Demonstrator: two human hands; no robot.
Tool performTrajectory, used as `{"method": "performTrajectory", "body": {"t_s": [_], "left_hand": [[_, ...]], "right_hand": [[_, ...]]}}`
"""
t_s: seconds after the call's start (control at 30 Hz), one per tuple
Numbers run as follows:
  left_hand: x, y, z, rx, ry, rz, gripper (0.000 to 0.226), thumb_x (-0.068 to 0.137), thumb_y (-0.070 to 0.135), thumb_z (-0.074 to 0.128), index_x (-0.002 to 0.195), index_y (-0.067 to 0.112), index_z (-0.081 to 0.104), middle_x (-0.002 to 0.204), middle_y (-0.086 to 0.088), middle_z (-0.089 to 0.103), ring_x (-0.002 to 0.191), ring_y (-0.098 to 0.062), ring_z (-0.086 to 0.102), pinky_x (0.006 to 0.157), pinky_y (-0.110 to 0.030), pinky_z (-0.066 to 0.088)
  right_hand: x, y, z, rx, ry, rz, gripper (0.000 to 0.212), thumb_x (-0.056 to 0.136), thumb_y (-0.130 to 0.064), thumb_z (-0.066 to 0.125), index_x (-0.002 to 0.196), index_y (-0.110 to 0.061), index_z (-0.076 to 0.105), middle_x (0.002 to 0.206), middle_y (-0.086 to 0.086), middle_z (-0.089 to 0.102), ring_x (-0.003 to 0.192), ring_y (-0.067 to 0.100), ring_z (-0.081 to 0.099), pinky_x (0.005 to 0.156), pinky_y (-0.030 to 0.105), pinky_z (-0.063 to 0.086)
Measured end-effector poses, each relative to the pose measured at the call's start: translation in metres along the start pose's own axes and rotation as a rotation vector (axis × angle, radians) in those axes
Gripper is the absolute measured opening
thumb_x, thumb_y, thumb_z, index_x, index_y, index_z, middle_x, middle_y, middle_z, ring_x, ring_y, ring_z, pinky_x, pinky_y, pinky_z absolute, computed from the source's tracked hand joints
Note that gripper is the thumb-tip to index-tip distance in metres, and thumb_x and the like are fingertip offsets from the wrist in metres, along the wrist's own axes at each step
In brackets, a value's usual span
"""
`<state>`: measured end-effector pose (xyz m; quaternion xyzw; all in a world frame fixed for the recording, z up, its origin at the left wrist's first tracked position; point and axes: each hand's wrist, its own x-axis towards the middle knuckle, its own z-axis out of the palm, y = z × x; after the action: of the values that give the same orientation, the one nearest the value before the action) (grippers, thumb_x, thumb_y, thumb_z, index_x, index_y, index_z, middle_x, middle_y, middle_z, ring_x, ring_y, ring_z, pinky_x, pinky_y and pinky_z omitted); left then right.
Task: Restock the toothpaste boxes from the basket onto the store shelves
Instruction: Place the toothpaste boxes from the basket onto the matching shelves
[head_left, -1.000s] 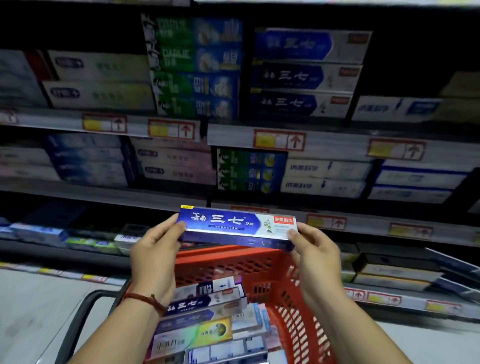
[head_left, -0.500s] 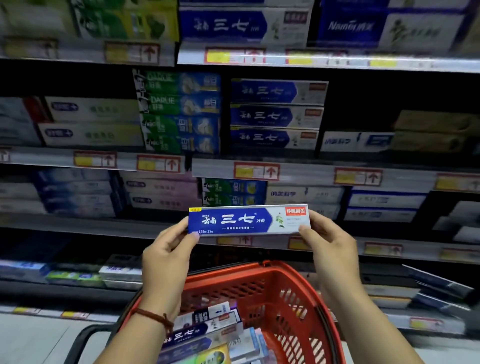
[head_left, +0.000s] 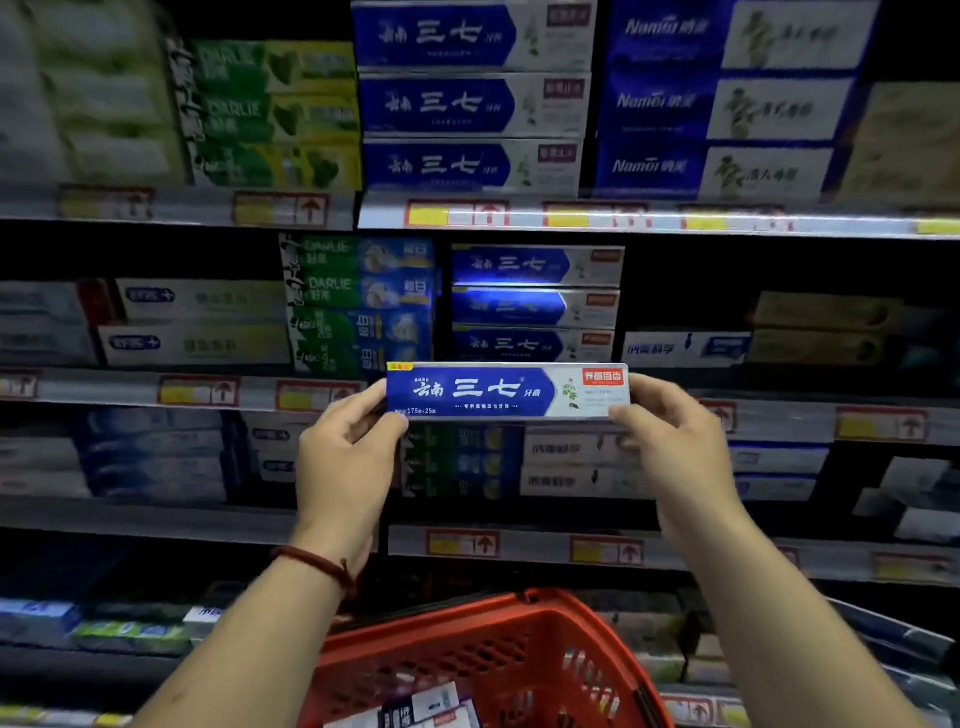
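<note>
Blue-and-white box held level in front of the shelves.

Lowest, the red basket (head_left: 470, 605) holds a few boxes (head_left: 415, 709). Above it, the left hand (head_left: 345, 462) and right hand (head_left: 670, 447) each pinch one end of a long box (head_left: 506, 391), each grip with its thumb at the lower front edge. Its face is blue with white characters; the right end is white with a green sprig and a red tag. Behind, a matching stack (head_left: 535, 306) sits on the shelf (head_left: 208, 389).

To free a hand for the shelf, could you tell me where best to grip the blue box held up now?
Probably mid-length, from below, thumb and fingers across its narrow height. The blue box is long, slim and level, with left hand and right hand pinching only its ends.
</note>
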<state>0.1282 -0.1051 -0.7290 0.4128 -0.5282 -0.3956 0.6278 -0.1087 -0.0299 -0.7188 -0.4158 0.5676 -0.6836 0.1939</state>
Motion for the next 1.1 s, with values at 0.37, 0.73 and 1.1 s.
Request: {"method": "performTrajectory", "body": {"t_s": [0.37, 0.73, 1.1], "left_hand": [[0.059, -0.02, 0.05, -0.04, -0.116, -0.083, 0.028, 0.093, 0.013, 0.067, 0.112, 0.034, 0.073, 0.107, 0.014, 0.076, 0.109, -0.006, 0.067, 0.098, -0.031, 0.052], [0.077, -0.024, 0.053, -0.052, -0.147, 0.007, 0.048, 0.095, 0.012, 0.065, 0.139, 0.029, 0.059, 0.125, 0.022, 0.064, 0.119, -0.006, 0.061, 0.098, -0.026, 0.049], [0.063, -0.039, 0.06, 0.387, -0.188, 0.022, 0.051, 0.099, 0.027, 0.06, 0.148, 0.031, 0.047, 0.104, 0.013, 0.068, 0.077, -0.007, 0.068, 0.065, -0.028, 0.055]], "right_hand": [[0.058, 0.035, -0.008, 0.002, 0.031, -0.007, 0.025, 0.094, -0.013, 0.069, 0.106, -0.035, 0.073, 0.101, -0.012, 0.076, 0.105, 0.01, 0.069, 0.095, 0.037, 0.055], [0.084, 0.042, -0.005, -0.009, -0.03, -0.041, 0.046, 0.093, -0.028, 0.069, 0.138, -0.032, 0.061, 0.127, -0.011, 0.068, 0.113, 0.013, 0.063, 0.078, 0.026, 0.046], [0.075, 0.063, 0.01, -0.184, 0.034, 0.03, 0.063, 0.09, -0.046, 0.066, 0.148, -0.028, 0.049, 0.15, -0.003, 0.051, 0.128, 0.024, 0.057, 0.102, 0.05, 0.052]]}}
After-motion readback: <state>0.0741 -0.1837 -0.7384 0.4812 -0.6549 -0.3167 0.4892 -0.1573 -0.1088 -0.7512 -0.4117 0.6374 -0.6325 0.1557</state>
